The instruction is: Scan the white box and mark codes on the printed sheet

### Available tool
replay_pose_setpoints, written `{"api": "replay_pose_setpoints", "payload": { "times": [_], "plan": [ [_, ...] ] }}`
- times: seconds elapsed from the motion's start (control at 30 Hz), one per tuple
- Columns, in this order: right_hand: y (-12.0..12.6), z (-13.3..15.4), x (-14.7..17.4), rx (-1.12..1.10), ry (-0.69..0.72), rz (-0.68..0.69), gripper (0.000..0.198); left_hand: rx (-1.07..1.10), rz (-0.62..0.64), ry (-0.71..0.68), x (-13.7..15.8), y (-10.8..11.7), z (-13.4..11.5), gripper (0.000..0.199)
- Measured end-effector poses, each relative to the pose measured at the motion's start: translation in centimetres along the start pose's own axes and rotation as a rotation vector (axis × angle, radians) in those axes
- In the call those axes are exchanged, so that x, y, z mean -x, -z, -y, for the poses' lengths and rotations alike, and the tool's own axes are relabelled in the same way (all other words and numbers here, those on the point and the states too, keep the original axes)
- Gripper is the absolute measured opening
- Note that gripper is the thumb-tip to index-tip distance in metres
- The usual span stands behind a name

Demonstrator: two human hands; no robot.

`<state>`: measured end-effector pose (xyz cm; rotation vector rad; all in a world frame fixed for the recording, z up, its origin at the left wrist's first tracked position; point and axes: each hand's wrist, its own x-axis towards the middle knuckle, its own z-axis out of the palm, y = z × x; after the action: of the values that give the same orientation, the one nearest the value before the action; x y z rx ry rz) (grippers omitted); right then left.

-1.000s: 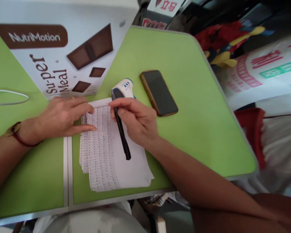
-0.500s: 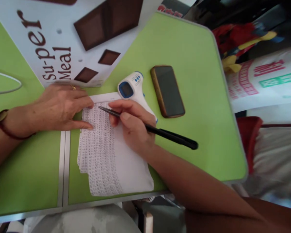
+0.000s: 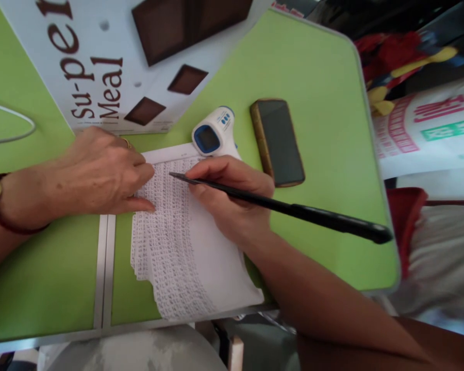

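A black pen (image 3: 294, 208) is gripped in my right hand (image 3: 235, 198), closed around its lower part, with the tip over the rows of handwriting. Beneath lies a stack of written paper sheets (image 3: 220, 273), its right part blank and its lower left edges staggered. My left hand (image 3: 100, 175) has its fingers curled over the upper left corner of the sheets, thumb lying on the top one. What its hidden fingertips do cannot be seen. Just beyond my right hand, a white and blue infrared thermometer (image 3: 216, 131) touches the top of the paper; its handle is partly covered.
Right of the thermometer lies a phone (image 3: 280, 141) in a brown case. A white "Su-per Meal" box (image 3: 112, 93) stands behind my left hand. On the left is a white cable (image 3: 13, 139). The green table (image 3: 344, 206) has a metal rim; a printed white bag (image 3: 429, 129) sits past its right edge.
My right hand and the pen tip have shifted a little right along the paper, and the pen leans lower. My left fingers are more curled. The whole view has moved slightly.
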<state>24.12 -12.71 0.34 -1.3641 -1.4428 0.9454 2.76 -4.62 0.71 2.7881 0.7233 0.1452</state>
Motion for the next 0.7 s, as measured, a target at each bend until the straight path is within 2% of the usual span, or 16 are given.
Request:
{"api": "replay_pose_setpoints", "payload": {
  "times": [0.2,0.33,0.53,0.7],
  "plan": [
    [0.2,0.1,0.4,0.036,0.027,-0.016,0.008,0.051,-0.066,0.037,0.3,0.0,-0.2,0.056],
    [-0.2,-0.5,0.4,0.083,0.035,0.008,0.009,0.058,-0.057,0.051,0.3,0.1,-0.2,0.056],
    [-0.9,-1.0,0.2,0.146,0.038,-0.045,0.01,0.116,-0.098,0.086,-0.1,-0.3,0.6,0.04],
    [-0.8,-0.9,0.2,0.175,0.007,-0.015,0.008,0.216,-0.126,0.122,-0.3,-0.4,0.9,0.027]
  ]
}}
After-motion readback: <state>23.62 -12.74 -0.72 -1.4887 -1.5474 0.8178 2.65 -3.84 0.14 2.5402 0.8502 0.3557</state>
